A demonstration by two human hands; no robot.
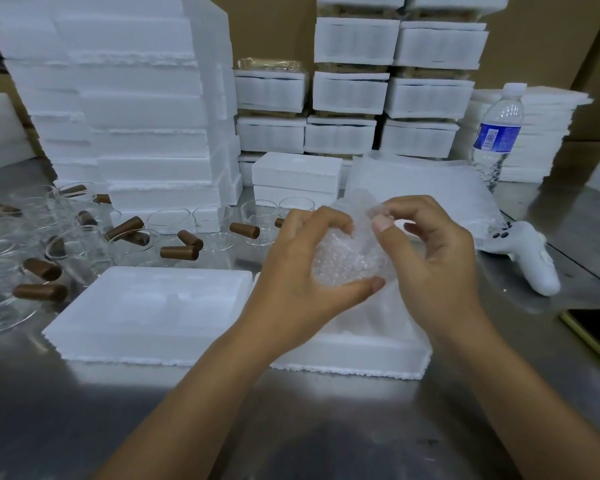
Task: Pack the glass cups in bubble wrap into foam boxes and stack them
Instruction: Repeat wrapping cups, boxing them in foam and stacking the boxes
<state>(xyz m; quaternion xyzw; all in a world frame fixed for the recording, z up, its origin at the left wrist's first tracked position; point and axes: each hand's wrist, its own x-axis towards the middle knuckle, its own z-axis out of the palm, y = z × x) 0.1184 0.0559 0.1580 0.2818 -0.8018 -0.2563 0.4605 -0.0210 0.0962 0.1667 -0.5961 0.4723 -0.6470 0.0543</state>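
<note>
My left hand (302, 268) grips a bundle of bubble wrap (347, 258) held above an open foam box half (357, 351); a cup inside the wrap cannot be made out. My right hand (437, 251) pinches the wrap's upper edge between thumb and fingers. A second foam box half (142, 313) lies to the left on the steel table. Several glass cups (168, 220) with brown handles stand and lie along the left and middle of the table.
Tall stacks of foam boxes (136, 98) fill the back left and packed boxes (350, 91) the back middle. A sheet pile of bubble wrap (420, 181), a water bottle (497, 133), a white controller (530, 254) and a phone (596, 330) sit at right.
</note>
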